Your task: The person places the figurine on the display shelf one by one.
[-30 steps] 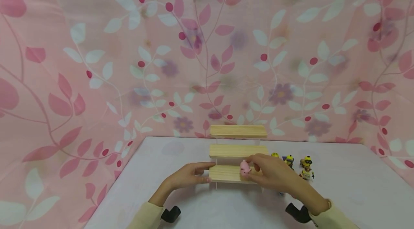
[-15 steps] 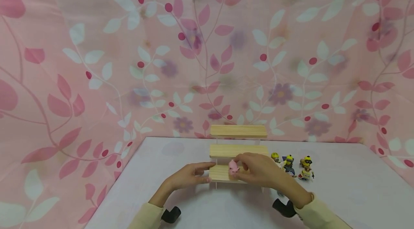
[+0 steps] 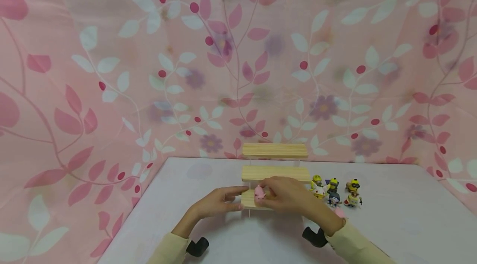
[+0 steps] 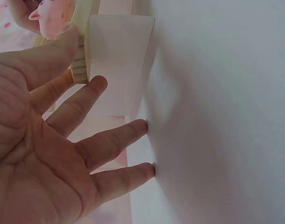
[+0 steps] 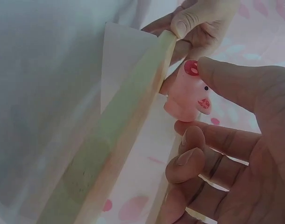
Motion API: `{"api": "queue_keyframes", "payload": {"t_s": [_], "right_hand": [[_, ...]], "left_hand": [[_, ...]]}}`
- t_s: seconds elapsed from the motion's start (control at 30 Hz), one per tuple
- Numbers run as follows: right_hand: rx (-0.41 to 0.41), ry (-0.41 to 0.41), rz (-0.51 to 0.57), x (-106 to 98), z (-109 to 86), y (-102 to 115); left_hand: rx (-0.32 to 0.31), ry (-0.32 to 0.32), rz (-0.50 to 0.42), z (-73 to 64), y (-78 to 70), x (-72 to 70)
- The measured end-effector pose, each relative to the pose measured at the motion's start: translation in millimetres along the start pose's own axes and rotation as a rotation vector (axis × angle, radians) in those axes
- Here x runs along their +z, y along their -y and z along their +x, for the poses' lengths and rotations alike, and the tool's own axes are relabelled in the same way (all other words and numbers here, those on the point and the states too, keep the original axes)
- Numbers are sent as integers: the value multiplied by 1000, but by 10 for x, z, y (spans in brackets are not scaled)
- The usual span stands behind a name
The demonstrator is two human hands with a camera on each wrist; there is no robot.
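A small pink pig figure (image 3: 259, 194) is pinched between the thumb and index finger of my right hand (image 3: 288, 195), close over the lowest board of a three-tier wooden display stand (image 3: 275, 173). The right wrist view shows the pig (image 5: 184, 95) with its snout and one dark eye, its lower side near the board's edge. My left hand (image 3: 218, 204) grips the left end of that board, thumb at the front corner and index finger at the back. In the left wrist view the other fingers of the left hand (image 4: 63, 154) spread below the board.
Several small figures (image 3: 333, 197), mostly yellow, stand on the white table (image 3: 402, 214) to the right of the stand. Another pink object (image 3: 339, 213) shows partly behind my right forearm. A pink floral cloth (image 3: 238, 69) hangs behind the table.
My right hand has moved left along the lowest board with the pig, toward the left hand. More of the figures at right now show. The left hand has stayed in place.
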State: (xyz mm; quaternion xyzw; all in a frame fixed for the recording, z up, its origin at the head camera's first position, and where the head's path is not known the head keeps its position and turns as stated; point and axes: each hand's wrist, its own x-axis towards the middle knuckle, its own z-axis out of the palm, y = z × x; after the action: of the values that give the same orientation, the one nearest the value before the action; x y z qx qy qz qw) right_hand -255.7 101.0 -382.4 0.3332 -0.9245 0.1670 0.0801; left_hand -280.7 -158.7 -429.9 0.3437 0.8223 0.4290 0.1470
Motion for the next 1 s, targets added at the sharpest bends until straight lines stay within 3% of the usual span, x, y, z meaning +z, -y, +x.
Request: {"api": "queue_keyframes", "payload": {"t_s": [0.23,0.67,0.87,1.0], "right_hand": [[-11,29,-8,97,49,15],[-11,5,12,143,51,18],[13,-37,-8,73,-51,13],[58,-20,-10,-36,-157,-20]], "left_hand": [[10,-2,-5,-9,3,3],[2,-3,12,3,10,2],[-1,1,8,-5,-2,12],[-9,-7,17,-6,10,10]]}}
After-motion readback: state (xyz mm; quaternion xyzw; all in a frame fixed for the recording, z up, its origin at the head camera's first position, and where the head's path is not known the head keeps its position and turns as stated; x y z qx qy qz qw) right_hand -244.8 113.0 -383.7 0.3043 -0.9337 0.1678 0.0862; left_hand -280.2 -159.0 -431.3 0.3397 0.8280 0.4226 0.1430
